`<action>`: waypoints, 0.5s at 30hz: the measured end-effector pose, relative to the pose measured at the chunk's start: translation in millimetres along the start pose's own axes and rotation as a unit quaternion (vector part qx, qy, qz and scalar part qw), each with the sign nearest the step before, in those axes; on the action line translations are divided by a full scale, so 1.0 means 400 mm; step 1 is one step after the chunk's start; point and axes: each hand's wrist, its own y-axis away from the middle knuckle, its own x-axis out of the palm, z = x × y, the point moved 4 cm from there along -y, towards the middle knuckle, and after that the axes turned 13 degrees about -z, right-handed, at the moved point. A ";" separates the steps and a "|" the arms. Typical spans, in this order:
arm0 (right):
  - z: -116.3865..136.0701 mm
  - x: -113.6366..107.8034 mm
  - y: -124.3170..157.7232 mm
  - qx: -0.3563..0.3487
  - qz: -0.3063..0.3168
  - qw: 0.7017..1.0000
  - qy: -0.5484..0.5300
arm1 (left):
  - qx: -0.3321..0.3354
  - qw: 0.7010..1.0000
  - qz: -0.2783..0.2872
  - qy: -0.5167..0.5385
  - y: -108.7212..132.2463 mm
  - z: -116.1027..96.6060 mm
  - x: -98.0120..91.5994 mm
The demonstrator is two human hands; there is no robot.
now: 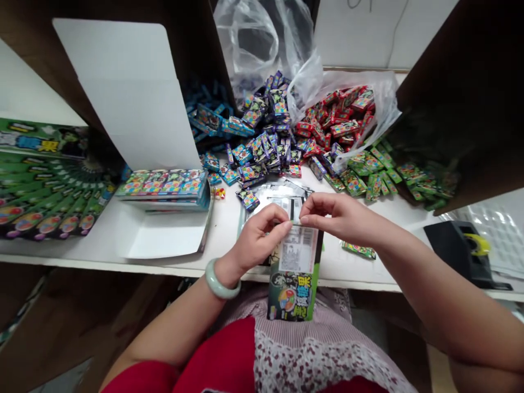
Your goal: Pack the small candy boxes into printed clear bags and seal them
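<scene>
A green and black printed candy pouch [295, 273] hangs over the table's front edge, its top end between my hands. My left hand [262, 234], with a pale bangle at the wrist, pinches the pouch's top left corner between thumb and finger. On the other corner, the thumb and fingers of my right hand [329, 215] are pressed together in the same way. Just behind the pouch lie silvery flat pouches [282, 190], partly covered by my hands. A small purple box [248, 199] lies beside them on the left.
Heaps of small blue [208, 120], purple [262, 147], red [344, 117] and green boxes [368, 174] lie behind. An open white carton [164, 234] and fanned green pouches [49, 191] stand left. A black tape dispenser [456, 251] sits right.
</scene>
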 end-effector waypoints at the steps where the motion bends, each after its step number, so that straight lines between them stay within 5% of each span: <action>1: -0.006 0.001 -0.003 0.008 0.000 1.000 -0.003 | -0.003 1.000 -0.003 0.004 0.001 0.003 0.000; 10: -0.032 -0.002 -0.042 0.024 0.004 1.000 -0.002 | 0.019 1.000 -0.021 0.007 -0.012 0.004 -0.001; 15: -0.106 0.034 -0.062 0.203 0.180 0.952 -0.138 | 0.044 0.996 0.034 -0.066 -0.027 -0.007 0.014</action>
